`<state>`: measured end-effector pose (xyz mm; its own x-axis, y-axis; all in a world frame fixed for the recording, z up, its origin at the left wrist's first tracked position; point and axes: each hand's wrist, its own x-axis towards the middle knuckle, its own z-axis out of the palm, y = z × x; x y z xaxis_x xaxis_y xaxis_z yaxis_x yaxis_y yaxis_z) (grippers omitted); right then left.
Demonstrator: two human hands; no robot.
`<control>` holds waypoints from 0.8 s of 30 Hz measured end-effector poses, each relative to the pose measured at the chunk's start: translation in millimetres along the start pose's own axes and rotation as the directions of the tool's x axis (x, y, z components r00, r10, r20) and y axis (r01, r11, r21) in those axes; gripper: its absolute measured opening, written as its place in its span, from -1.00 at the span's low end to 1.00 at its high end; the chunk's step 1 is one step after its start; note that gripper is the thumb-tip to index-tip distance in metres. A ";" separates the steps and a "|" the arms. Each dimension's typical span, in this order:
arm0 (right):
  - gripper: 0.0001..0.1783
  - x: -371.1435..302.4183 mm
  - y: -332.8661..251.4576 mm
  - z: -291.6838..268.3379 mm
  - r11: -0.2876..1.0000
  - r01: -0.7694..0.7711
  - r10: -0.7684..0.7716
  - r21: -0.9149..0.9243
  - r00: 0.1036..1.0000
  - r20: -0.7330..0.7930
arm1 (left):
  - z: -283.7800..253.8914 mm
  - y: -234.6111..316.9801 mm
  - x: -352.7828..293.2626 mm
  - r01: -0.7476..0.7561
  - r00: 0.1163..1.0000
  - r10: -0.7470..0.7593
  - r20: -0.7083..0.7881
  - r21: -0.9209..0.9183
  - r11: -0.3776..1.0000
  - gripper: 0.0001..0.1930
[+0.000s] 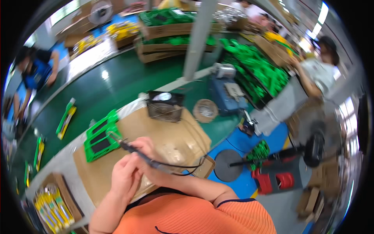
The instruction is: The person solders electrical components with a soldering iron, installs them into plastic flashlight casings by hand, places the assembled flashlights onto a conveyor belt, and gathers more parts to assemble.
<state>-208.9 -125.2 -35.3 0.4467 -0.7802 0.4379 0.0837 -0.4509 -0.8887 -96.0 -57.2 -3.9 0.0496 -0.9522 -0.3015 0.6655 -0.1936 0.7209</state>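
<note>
My right hand (146,152) is closed around what looks like a soldering iron (126,146), whose slim tip points up and left. A black cable (183,167) runs from it under my right wrist. Just beside, my left hand (125,169) is closed in a pinch near the iron's handle; anything between its fingertips is too small to make out. Close past the tip lies a bright green plastic frame (113,128) with two dark panels, on a brown cardboard sheet (167,138). Motion blur softens the fine details.
Beyond the sheet stand a black unit with a wire coil (165,111), a wire spool (205,110) and a blue machine (226,95). Yellow-green strips (66,119) lie on the green conveyor (128,76). A box of yellow packs (54,204) sits lower left. Co-workers sit at both sides.
</note>
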 end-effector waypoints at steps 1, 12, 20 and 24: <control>-0.44 -0.5 4.5 -2.2 0.999 0.043 -0.043 -0.020 0.999 0.008 | 7.3 -0.2 0.3 -0.030 0.998 0.027 -0.054 -0.061 0.998 -0.77; -0.44 -72.2 -34.3 -134.1 0.794 -0.547 0.226 0.265 0.671 0.706 | -8.9 -17.2 16.0 -0.411 0.891 0.421 -0.167 0.094 0.907 -0.73; -0.54 32.1 -10.9 -497.9 0.126 -0.593 -0.466 -0.795 0.672 -0.576 | -53.8 -40.9 -0.1 -0.408 0.894 0.436 -0.102 0.215 0.887 -0.72; -0.46 62.4 11.1 -538.1 -0.277 -0.756 -0.026 -0.593 0.623 -0.782 | -58.1 -49.3 -3.7 -0.438 0.875 0.473 -0.102 0.252 0.863 -0.73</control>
<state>-659.4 -412.2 55.4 -0.4208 -0.8129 0.4026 -0.8890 0.4578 -0.0048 -85.8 -30.5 -74.6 0.4345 -0.9006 0.0138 0.3649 0.1900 0.9115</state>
